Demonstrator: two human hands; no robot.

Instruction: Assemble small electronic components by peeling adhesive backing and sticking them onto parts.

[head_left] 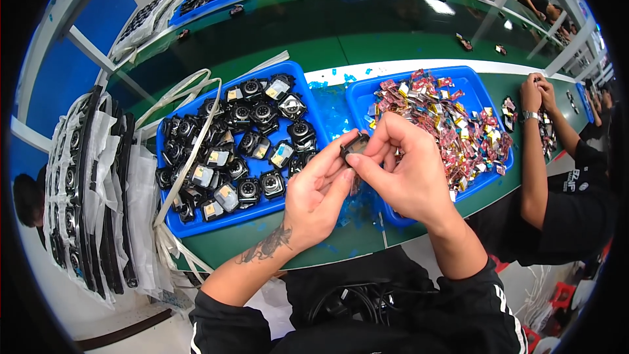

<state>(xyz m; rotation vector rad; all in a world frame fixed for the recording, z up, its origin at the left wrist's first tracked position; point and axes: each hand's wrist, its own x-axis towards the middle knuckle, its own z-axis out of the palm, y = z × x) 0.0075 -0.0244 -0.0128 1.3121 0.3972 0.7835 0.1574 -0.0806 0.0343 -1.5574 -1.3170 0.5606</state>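
Observation:
Between my two hands is a small dark watch case [354,147], held up over the gap between two blue trays. My left hand [316,200] is closed round its near side, thumb and fingers pressed to it. From the right, my right hand [411,169] pinches the same piece with thumb and forefinger. Its inner side is too small to make out. To the left, a blue tray [308,82] holds many black watch cases [241,115], some with a pale square on top. The right blue tray [468,78] is heaped with small red, silver and yellow parts [452,131].
Beyond the trays runs a green conveyor belt [354,46] carrying scattered small pieces. Stacked black trays with white wrapping [98,190] stand at the left, beside a pale strap [190,164]. A co-worker's arms [536,151] are close on the right. Blue scraps [334,118] litter the bench.

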